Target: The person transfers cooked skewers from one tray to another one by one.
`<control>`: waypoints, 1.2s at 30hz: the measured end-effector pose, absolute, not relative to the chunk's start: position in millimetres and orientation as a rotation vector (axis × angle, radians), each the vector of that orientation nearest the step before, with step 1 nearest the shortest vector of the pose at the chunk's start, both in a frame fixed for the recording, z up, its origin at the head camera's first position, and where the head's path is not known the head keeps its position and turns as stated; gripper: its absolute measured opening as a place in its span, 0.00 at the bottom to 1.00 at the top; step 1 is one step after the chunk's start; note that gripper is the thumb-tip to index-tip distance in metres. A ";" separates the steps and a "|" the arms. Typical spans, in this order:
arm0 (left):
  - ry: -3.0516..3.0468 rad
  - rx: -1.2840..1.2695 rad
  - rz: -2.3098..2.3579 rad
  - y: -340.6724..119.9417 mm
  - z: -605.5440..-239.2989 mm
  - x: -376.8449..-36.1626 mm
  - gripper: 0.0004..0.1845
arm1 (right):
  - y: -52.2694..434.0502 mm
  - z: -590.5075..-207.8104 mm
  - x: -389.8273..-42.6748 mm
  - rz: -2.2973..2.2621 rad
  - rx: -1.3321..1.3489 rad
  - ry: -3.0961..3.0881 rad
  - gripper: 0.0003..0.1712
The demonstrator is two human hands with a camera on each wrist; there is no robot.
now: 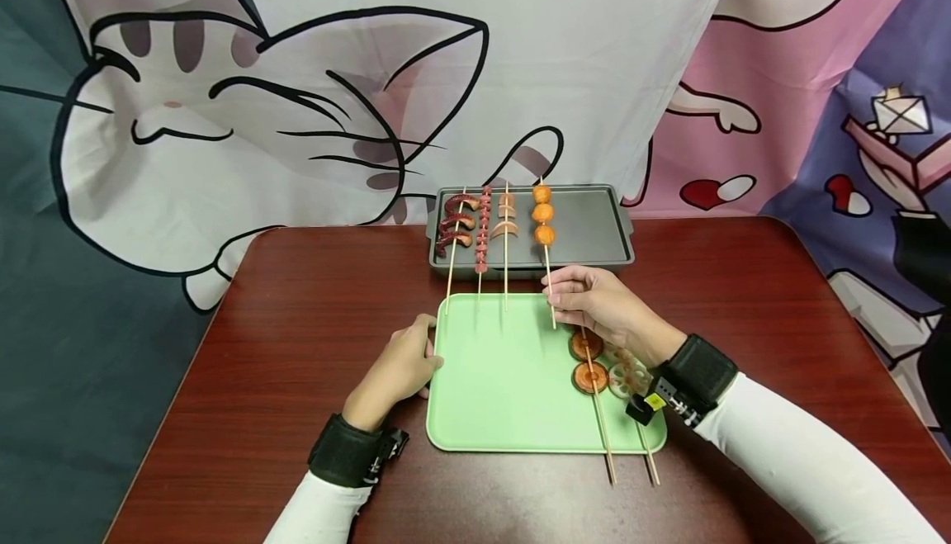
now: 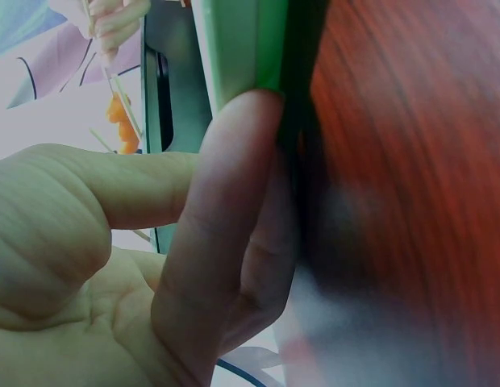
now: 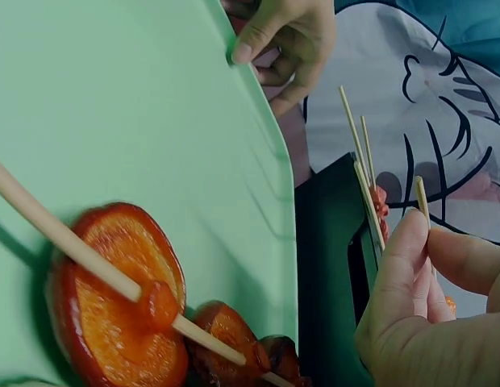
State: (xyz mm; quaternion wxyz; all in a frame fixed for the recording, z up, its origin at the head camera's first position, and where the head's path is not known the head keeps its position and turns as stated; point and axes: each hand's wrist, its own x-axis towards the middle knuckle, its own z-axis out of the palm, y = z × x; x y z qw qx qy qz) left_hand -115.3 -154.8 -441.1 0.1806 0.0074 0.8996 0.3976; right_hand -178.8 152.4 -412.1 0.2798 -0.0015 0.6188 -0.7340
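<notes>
Your right hand [image 1: 605, 306] pinches the thin wooden stick of the ball skewer [image 1: 545, 234], which carries three round, orange, rough-crusted balls lying just beyond your fingertips on the flat grey metal tray [image 1: 590, 230]. Three other loaded skewers lie to its left there. Your left hand [image 1: 401, 366] rests with curled fingers against the near-left edge of the smooth green plastic tray [image 1: 505, 379]. Under your right wrist lie two more skewers of sliced rounds [image 1: 590, 376].

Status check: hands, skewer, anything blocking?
Left hand steadies green tray. Right hand pinches ball skewer, its balls on the grey pan. Two skewers remain on the tray; nothing blocking.
</notes>
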 end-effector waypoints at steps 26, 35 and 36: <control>2.529 0.014 1.133 -155.2 -440.5 -115.4 0.32 | 155.6 -402.5 -131.6 -1.810 -0.129 1.761 0.16; 2.532 0.017 1.135 -154.9 -440.4 -115.7 0.32 | 161.2 -397.8 -115.1 -1.772 -0.163 1.756 0.13; 2.530 0.014 1.136 -154.9 -440.4 -115.6 0.32 | 161.8 -397.6 -113.5 -1.771 -0.166 1.749 0.13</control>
